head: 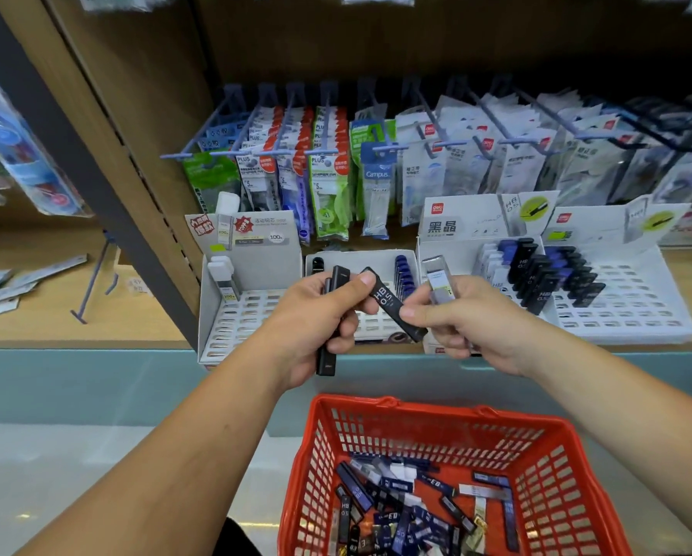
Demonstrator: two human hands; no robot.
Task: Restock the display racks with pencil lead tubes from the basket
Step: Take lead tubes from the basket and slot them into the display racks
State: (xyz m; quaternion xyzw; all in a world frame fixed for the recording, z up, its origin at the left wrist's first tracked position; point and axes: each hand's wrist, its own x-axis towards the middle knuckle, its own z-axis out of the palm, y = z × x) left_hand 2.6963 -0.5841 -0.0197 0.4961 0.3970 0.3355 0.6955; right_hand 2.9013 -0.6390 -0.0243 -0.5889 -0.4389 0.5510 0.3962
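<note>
Left hand (316, 319): fingers curled round a small bundle of black tubes (327, 357) held upright, with the thumb pressed on the upper end of a black HB 0.5 tube (390, 300). Right hand (476, 323): thumb and forefinger pinch the lower end of that same tube, which slants between the 2 hands. Its remaining fingers are curled round a clear tube (439, 283) that stands above the knuckles. The number of tubes in the left bundle cannot be told. Directly behind the hands stands a white middle rack (372, 256) with a few blue tubes (403, 270) at its right side. Beside the left hand is a left rack (252, 274) holding 2 white-capped tubes (220, 272) in its far left corner. Beyond the right hand is a right rack (452, 250) carrying rows of stocked tubes (537, 274), black and blue. Further right is a 4th rack (637, 319), part filled. Above and behind the hands, hanging packs (328, 174) fill blue hooks. Below the hands sits the red basket (416, 411), with loose lead tubes (396, 503) heaped on its floor.
</note>
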